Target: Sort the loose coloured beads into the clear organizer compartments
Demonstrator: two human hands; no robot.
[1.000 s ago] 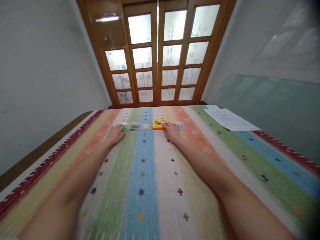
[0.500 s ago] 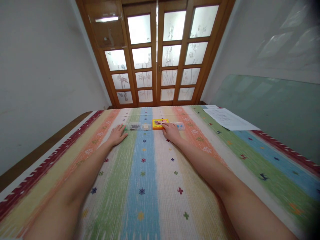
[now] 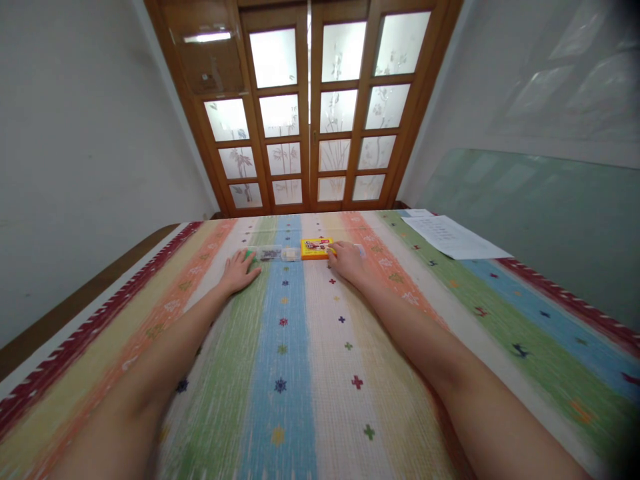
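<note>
A short row of small things lies across the striped tablecloth. My left hand (image 3: 239,273) lies at its left end, fingers spread and thumb apart, touching a green piece (image 3: 250,255). Beside that come a clear plastic box (image 3: 270,253) with dark small contents and a smaller clear box (image 3: 291,255) with something pale inside. A flat yellow box (image 3: 316,249) with a printed picture and red label adjoins it. My right hand (image 3: 349,261) rests at the yellow box's right end, fingertips touching its edge. It mostly hides another clear container (image 3: 361,251).
The striped tablecloth (image 3: 283,333) covers the long table. Printed white sheets (image 3: 453,238) lie at the back right. A pale green glass-like panel (image 3: 540,213) stands along the right side. Wooden doors (image 3: 310,153) with frosted panes are behind the table.
My right hand has shifted slightly and now covers more of the clear container with blue bits. My left hand has moved a little rightward against the row. The view has shifted slightly.
</note>
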